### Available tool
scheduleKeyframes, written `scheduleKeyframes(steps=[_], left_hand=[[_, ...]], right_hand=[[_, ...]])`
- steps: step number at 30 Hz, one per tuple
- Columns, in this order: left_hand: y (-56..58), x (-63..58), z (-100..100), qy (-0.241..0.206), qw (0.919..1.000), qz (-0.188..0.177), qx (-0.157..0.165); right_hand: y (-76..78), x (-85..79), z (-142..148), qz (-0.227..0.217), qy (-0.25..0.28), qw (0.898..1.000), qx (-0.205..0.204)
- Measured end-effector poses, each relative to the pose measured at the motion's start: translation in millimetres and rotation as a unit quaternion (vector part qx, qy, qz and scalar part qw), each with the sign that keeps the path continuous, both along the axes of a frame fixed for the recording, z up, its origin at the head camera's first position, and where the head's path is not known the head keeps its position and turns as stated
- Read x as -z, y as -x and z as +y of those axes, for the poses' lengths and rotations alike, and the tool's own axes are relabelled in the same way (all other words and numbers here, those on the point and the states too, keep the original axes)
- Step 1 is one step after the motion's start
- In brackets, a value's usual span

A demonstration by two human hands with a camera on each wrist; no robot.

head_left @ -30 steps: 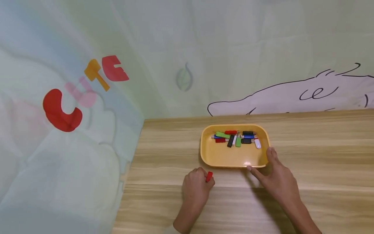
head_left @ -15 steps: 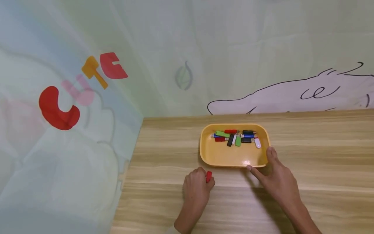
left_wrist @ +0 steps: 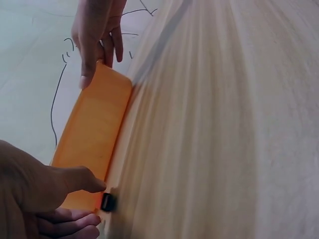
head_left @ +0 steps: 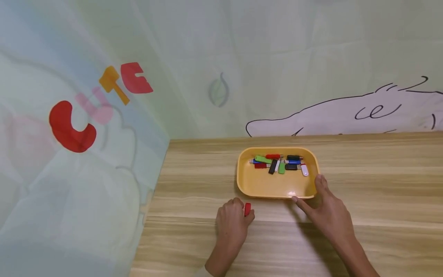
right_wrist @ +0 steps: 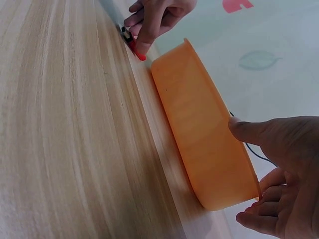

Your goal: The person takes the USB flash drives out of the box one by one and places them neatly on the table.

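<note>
My left hand [head_left: 231, 223] lies near the table's front, left of centre, and pinches a red USB flash drive [head_left: 247, 209] between thumb and fingers. In the right wrist view the red flash drive [right_wrist: 138, 52] is close to the table, its dark end pointing away from the tray. My right hand [head_left: 331, 215] holds the near right corner of a yellow plastic tray [head_left: 263, 188], the thumb on the front rim and the fingers at the right side. Along the back of the tray lie several flash drives [head_left: 282, 167] in green, red, blue, black and white.
The tray stands on a wood-grain table [head_left: 194, 173]. Behind the table hangs a pale printed curtain [head_left: 277, 57] with a line drawing low on it. Another printed sheet [head_left: 69, 192], bearing coloured letters, borders the left edge.
Both hands keep their places, as do the tray and the flash drives. Only the head view shifts very slightly.
</note>
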State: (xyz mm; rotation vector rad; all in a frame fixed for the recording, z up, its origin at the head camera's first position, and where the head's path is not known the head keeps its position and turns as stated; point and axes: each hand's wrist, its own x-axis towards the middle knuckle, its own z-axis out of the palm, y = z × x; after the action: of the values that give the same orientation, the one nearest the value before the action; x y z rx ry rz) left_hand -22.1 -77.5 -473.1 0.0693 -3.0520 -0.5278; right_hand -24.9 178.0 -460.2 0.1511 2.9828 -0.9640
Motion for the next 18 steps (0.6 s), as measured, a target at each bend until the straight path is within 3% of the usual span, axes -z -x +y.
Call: scheduleKeyframes(steps=[6,18], left_hand=[[2.0,-7.1,-6,0.000,0.9982,0.059,-0.003],[21.5,-36.1,-16,-0.066,0.9946,0.076,0.023]], right_hand=[[-0.8,1.3,0,0.001,-0.007,1.000,0.000],[-0.8,0.8,0,0.010,0.000,1.000,0.000]])
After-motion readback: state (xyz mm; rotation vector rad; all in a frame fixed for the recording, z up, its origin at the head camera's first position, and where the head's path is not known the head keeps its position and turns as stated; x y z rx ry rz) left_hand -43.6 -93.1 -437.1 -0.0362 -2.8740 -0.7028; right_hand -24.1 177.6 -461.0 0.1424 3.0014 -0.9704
